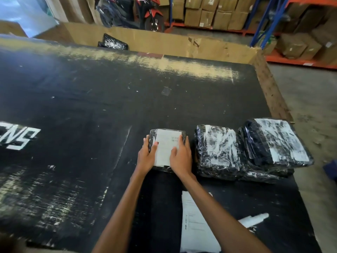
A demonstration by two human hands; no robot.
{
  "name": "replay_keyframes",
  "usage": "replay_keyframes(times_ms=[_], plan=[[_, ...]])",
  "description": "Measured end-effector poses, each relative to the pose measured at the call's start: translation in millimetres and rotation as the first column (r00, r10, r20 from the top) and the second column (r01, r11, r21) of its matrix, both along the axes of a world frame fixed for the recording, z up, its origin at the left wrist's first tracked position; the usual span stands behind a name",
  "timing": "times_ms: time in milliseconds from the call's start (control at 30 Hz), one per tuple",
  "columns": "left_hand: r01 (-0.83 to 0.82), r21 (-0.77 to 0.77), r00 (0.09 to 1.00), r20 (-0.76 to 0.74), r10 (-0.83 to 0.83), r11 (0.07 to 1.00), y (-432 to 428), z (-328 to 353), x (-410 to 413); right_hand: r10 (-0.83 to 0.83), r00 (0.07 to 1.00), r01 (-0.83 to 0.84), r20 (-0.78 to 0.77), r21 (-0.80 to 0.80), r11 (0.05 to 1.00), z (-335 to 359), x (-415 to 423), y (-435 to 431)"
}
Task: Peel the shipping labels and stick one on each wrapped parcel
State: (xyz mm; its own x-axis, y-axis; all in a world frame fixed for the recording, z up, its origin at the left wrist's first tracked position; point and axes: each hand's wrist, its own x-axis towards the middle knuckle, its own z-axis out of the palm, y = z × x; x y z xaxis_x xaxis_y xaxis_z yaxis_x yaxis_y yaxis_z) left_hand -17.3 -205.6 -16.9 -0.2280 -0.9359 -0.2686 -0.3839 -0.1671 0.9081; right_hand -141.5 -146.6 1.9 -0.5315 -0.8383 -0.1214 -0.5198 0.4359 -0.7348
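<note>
Sheets: label sheets (196, 223) lie nearest on the counter (82, 106), at 5 o'clock from the hands; more labelling probably remains.
Grips: left grip (146, 156) and right grip (180, 157) lie flat with fingers apart, clamped on nothing, pressing a label (166, 143) down.
Parcel: the parcel (153, 136) sits under both grips; its label looks nearly stuck.
Done: at 3 o'clock a second parcel (218, 154) and a stack (273, 143) show white labels on top.
Far: at 11 o'clock a box (164, 42) holds a dark parcel (113, 42); whether it is labelled I cannot tell.
</note>
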Motion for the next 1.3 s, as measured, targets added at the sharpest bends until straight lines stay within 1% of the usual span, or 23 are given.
replay_keyframes(times_ms=[100, 167, 267, 300, 367, 433, 500, 567, 633, 667, 700, 767, 867, 1000, 1067, 1133, 1200, 1300], plan=[[-0.026, -0.048, 0.995, 0.099, 0.03, 0.999, 6, 8, -7, 0.042, 0.998, -0.04, -0.047, 0.027, 0.999, 0, -5, 2], [-0.095, -0.106, 0.985, 0.134, 0.109, 0.99, 9, 12, -8, 0.132, 0.988, -0.132, -0.082, 0.006, 0.991, 7, -7, 10], [-0.283, -0.167, 0.953, 0.06, 0.297, 0.944, 29, 30, -9, 0.318, 0.947, -0.32, -0.03, -0.108, 0.941, 32, -12, 51], [-0.312, -0.185, 0.947, 0.021, 0.321, 0.932, 41, 39, -10, 0.352, 0.936, -0.351, -0.017, -0.149, 0.924, 42, -14, 70], [-0.242, -0.218, 0.969, -0.012, 0.246, 0.945, 71, 54, -12, 0.349, 0.937, -0.336, 0.022, -0.224, 0.915, 57, -21, 114], [-0.12, -0.224, 0.992, 0.022, 0.128, 0.967, 104, 59, -14, 0.274, 0.96, -0.249, 0.061, -0.261, 0.933, 62, -32, 157], [0.011, -0.194, 0.992, 0.126, 0.014, 0.981, 133, 56, -16, 0.133, 0.991, -0.132, -0.007, -0.212, 0.968, 57, -46, 189], [0.143, -0.132, 0.956, 0.274, -0.102, 0.981, 159, 47, -18, 0.013, 0.997, -0.017, -0.078, -0.058, 0.998, 42, -63, 210], [0.228, -0.089, 0.892, 0.418, -0.171, 0.97, 181, 36, -20, -0.031, 0.996, 0.042, -0.089, 0.118, 0.992, 26, -75, 227], [0.255, -0.08, 0.858, 0.479, -0.188, 0.964, 190, 31, -20, -0.037, 0.996, 0.051, -0.086, 0.174, 0.983, 18, -78, 234], [0.27, -0.078, 0.828, 0.528, -0.19, 0.96, 196, 28, -19, -0.039, 0.996, 0.056, -0.084, 0.209, 0.976, 12, -78, 238], [0.289, -0.091, 0.789, 0.587, -0.183, 0.953, 208, 24, -19, -0.063, 0.995, 0.078, -0.072, 0.223, 0.972, 5, -74, 246], [0.297, -0.122, 0.751, 0.643, -0.152, 0.947, 218, 24, -17, -0.083, 0.993, 0.1, -0.082, 0.226, 0.969, -2, -67, 250], [0.245, -0.096, 0.75, 0.65, -0.125, 0.965, 223, 23, -9, -0.084, 0.992, 0.105, -0.09, 0.258, 0.96, -4, -59, 247], [0.216, -0.064, 0.767, 0.629, -0.129, 0.974, 222, 21, -4, -0.066, 0.993, 0.091, -0.102, 0.262, 0.961, -2, -54, 242], [0.18, -0.04, 0.802, 0.584, -0.123, 0.983, 223, 21, -2, -0.044, 0.991, 0.077, -0.125, 0.272, 0.959, 0, -49, 236], [0.155, -0.056, 0.82, 0.564, -0.097, 0.986, 225, 20, -2, -0.037, 0.989, 0.076, -0.143, 0.281, 0.957, 1, -46, 231], [0.136, -0.109, 0.822, 0.567, -0.051, 0.985, 227, 24, -3, -0.042, 0.993, 0.074, -0.111, 0.304, 0.95, 1, -45, 225]])
